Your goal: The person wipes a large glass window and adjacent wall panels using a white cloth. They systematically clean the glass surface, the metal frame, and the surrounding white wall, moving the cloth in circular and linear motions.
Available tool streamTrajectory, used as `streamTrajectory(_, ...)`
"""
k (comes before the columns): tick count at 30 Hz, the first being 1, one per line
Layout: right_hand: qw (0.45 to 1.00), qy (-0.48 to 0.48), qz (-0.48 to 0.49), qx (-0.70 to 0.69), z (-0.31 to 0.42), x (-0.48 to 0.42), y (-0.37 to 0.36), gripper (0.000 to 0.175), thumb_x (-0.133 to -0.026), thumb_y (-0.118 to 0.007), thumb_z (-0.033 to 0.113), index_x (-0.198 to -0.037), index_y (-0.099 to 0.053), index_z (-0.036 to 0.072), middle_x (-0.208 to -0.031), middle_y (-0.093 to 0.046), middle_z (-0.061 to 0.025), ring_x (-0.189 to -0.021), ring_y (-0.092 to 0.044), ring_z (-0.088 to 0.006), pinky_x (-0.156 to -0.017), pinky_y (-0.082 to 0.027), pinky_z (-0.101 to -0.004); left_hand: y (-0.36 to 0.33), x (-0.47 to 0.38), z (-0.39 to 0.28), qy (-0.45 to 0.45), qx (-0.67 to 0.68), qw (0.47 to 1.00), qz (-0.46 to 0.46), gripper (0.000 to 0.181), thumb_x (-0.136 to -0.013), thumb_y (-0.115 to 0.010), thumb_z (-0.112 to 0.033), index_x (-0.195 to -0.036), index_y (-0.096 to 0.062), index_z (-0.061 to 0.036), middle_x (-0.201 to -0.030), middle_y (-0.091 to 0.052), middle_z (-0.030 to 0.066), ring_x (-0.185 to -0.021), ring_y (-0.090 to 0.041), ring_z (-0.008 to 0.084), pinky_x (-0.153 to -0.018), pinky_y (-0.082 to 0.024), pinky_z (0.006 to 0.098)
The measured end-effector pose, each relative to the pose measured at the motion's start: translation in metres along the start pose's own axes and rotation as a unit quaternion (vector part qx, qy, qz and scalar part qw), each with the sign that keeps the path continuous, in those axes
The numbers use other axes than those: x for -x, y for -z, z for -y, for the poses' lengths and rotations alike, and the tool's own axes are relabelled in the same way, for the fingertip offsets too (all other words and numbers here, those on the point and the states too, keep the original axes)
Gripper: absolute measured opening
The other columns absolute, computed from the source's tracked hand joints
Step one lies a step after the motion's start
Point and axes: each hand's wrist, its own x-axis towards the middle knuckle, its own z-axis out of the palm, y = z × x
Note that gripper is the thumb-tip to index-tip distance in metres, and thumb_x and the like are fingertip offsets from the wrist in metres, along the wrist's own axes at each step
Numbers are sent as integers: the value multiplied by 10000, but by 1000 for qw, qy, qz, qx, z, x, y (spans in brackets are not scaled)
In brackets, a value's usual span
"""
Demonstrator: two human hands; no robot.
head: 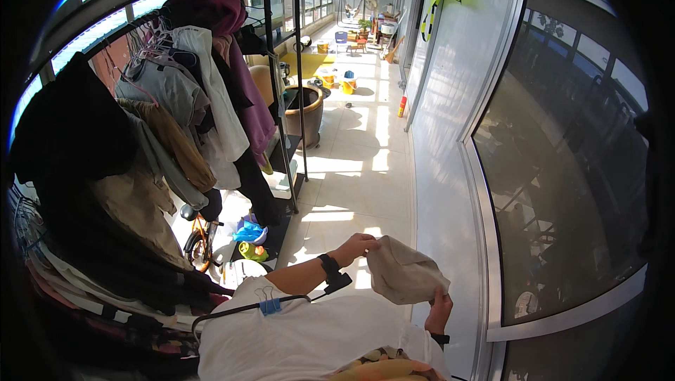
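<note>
A beige piece of cloth (403,270) is stretched between my two hands, in front of my body and to the right. My left hand (356,249) pinches its upper left edge, the arm reaching forward with a black band on the wrist. Lower down, my right hand (439,311) grips the cloth's right corner close to the wall. The fabric is partly folded, so I cannot tell what kind of item it is. A blue binder clip (270,306) sits on a black cable across my white top (316,336).
On the left stands a black metal rack (300,91) of hanging clothes (158,91). A small orange bicycle (199,241) and a blue plastic bag (249,232) lie beneath. Ahead are a large brown pot (306,115) and yellow buckets (348,84). A framed window (559,170) lines the right wall.
</note>
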Motion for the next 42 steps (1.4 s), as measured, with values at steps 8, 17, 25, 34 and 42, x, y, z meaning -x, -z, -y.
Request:
streamTrajectory(8, 984, -49, 160, 68, -27, -110, -93, 458, -963, -702, 361, -1109, -654, -70, -990, -699, -82, -908, -650, -160, -843, -519, -319, 68, 79, -1, -210, -43, 950, -226, 186, -933, -576, -153, -942, -705, -20, -1482, -507, 129, -1386, -422, 237, -1141, -312, 369)
streamTrajectory(17, 901, 191, 365, 135, -34, -161, -214, 279, -1025, -605, 268, -977, -711, 15, -1415, -558, -155, -1340, -465, -234, -1122, -346, -381, 50, 135, -13, -141, -127, 800, -569, 237, -1030, -571, -255, -1056, -637, -29, -907, -644, 29, -840, -573, 109, -768, -468, 273)
streamTrajectory(25, 792, -76, 606, -26, -33, -164, -260, 383, -1011, -629, 227, -1292, -526, -12, -1212, -628, -80, -1109, -590, -153, -948, -476, -302, 24, 152, 1, -115, -83, 657, -741, 305, -1030, -580, -291, -1156, -595, -13, -953, -648, 109, -882, -601, 193, -809, -481, 328)
streamTrajectory(34, 621, -235, 747, -45, -49, -74, -292, 491, -1058, -530, 246, -1482, -403, 33, -1353, -547, -72, -1181, -560, -174, -984, -478, -328, -49, 143, -4, -38, -345, 804, -484, 500, -950, -657, -190, -1417, -510, -90, -1223, -611, 161, -1162, -586, 321, -984, -479, 399)
streamTrajectory(42, 610, -302, 731, -33, -56, -51, -307, 392, -1058, -489, 195, -1404, -477, 10, -1322, -599, -118, -1209, -599, -228, -1016, -491, -349, -51, 179, 26, 73, -407, 679, -607, 491, -846, -741, -183, -1303, -600, -71, -1404, -521, 146, -1146, -551, 382, -968, -496, 458)
